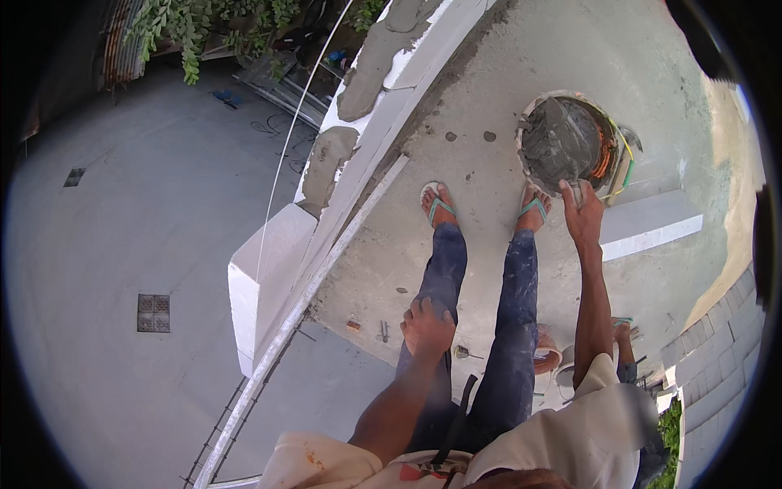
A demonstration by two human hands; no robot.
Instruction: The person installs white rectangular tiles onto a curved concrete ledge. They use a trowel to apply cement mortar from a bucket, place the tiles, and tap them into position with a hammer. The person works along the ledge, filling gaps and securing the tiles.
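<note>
My left hand (428,326) lies on my left knee, fingers spread over the dark trousers and holding nothing. My right arm reaches forward, and the right hand (581,210) is closed at the near rim of a round bucket (531,102). Whether its fingers grip the rim or a tool handle is hidden. Wet grey mortar (558,143) fills much of the bucket, heaped to a pointed shape, with some orange showing on the inner right side. My feet in flip-flops stand apart, the right one (533,208) just below the bucket.
On the left runs a low wall of white blocks (277,257) with mortar patches (330,159) on top and a string line (293,122) above. A lower grey floor (90,244) lies beyond. A loose white block (652,224) sits right of the bucket; another person's foot (622,326) shows lower right.
</note>
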